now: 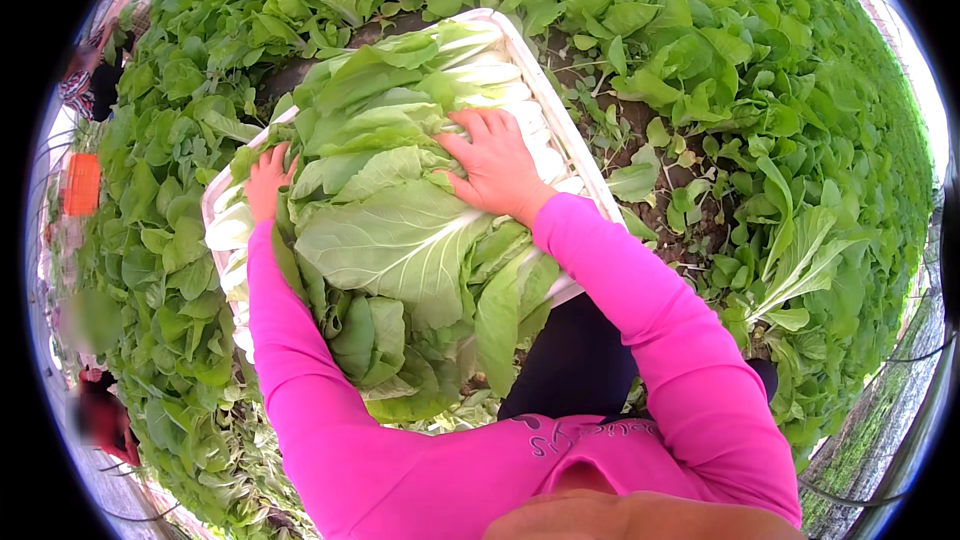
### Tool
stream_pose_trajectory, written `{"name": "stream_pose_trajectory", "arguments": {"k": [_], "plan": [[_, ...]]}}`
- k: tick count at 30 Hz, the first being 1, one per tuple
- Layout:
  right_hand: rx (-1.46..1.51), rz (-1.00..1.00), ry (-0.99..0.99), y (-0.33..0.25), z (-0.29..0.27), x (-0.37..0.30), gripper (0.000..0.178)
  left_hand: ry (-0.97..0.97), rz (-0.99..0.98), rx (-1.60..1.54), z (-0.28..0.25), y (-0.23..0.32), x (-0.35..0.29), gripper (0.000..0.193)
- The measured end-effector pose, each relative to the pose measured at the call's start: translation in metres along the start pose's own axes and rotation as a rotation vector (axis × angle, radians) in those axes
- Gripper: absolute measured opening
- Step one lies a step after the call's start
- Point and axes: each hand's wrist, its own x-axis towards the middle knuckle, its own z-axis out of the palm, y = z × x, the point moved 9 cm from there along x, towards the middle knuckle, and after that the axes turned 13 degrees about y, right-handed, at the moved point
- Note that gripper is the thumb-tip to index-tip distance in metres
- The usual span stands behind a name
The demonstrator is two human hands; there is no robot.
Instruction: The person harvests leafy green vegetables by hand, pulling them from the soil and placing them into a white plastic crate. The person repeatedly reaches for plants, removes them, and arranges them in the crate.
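Observation:
A white plastic crate [557,108] is heaped with leafy greens [385,240]. Their thick white stems [490,72] lie in a row along the right side, and more stems show at the left side. My right hand [495,165] lies on the heap near those stems, palm down with its fingers spread. At the heap's left edge, my left hand [268,180] rests against the leaves, fingers apart. Several large leaves hang over the crate's near side and hide most of that rim.
Growing greens [700,40] surround the crate closely. Bare soil [655,195] with small plants shows to its right, and a cut-looking plant [795,275] lies nearby. At the far left are an orange crate [82,184] and other people [105,80].

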Motion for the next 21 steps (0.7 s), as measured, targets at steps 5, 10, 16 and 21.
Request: {"name": "stream_pose_trajectory", "arguments": {"k": [5, 10, 16, 21], "plan": [[0.003, -0.012, 0.021, 0.000, 0.010, 0.002, 0.041, -0.005, 0.015, 0.062, -0.006, -0.020, 0.003, 0.042], [-0.105, -0.050, 0.061, 0.005, 0.015, -0.003, 0.040, 0.148, 0.246, 0.209, -0.129, -0.006, 0.042, 0.048], [-0.139, -0.103, 0.083, -0.002, 0.012, -0.003, 0.037, 0.226, -0.065, -0.486, -0.307, -0.039, 0.001, 0.050], [-0.183, -0.147, 0.011, 0.000, 0.008, 0.004, 0.038, 0.146, -0.061, -0.639, -0.302, 0.001, -0.105, 0.064]]}}
